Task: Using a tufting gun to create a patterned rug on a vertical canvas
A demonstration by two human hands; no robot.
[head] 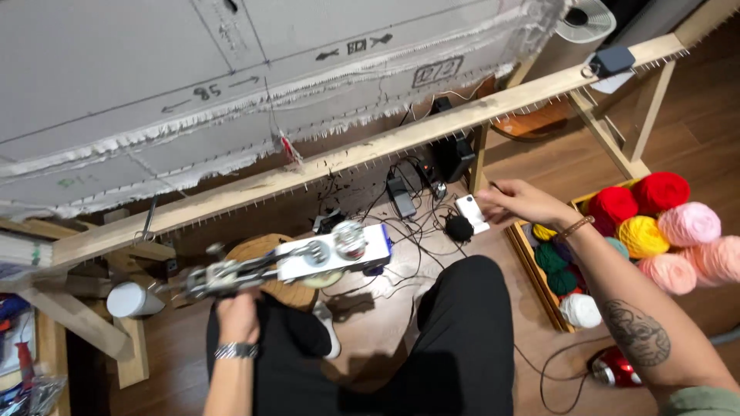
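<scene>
Your left hand (pixel 237 314) grips the tufting gun (pixel 297 262) low over your lap, clear of the cloth (pixel 231 69). Right hand (pixel 524 202) pinches a white phone (pixel 471 212) beside the yarn box (pixel 532 266).

The one camera sits on my head and looks steeply down past my lap to the wooden floor (pixel 555 166). The cloth frame (pixel 324 166) rises close at twelve o'clock, yarn box (pixel 539 270) at three.
</scene>
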